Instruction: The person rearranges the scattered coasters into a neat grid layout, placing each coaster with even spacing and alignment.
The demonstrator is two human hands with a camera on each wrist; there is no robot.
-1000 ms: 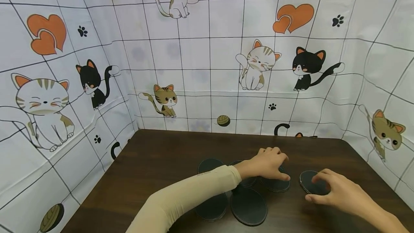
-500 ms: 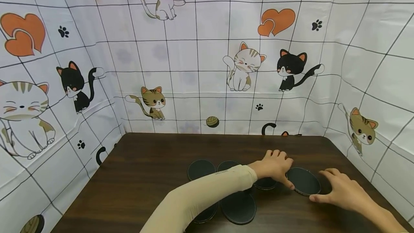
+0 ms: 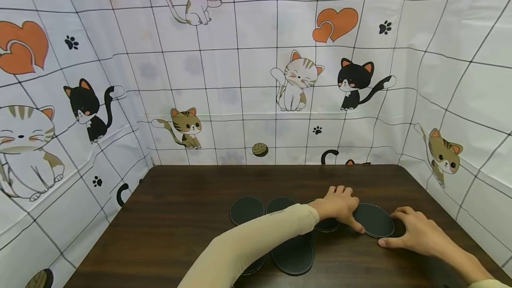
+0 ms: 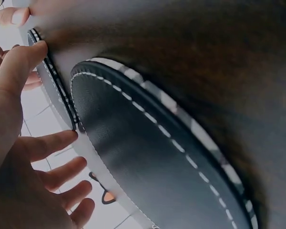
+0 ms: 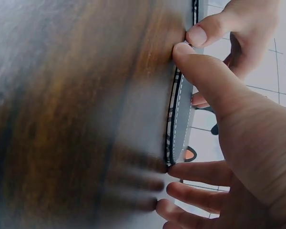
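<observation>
On the dark tabletop (image 3: 180, 217), a round black coaster (image 3: 374, 220) is flanked by both hands: the left hand (image 3: 338, 206) at its 9 o'clock edge, the right hand (image 3: 416, 234) at 3 o'clock, fingers relaxed, touching its rim, neither nearer.

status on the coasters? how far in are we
Early, it seems. No neat pile shows: dark coasters lie loose and partly overlapping on the table. In hand: the left hand and right hand touch opposite edges of the rightmost coaster. The others lie untouched.
</observation>
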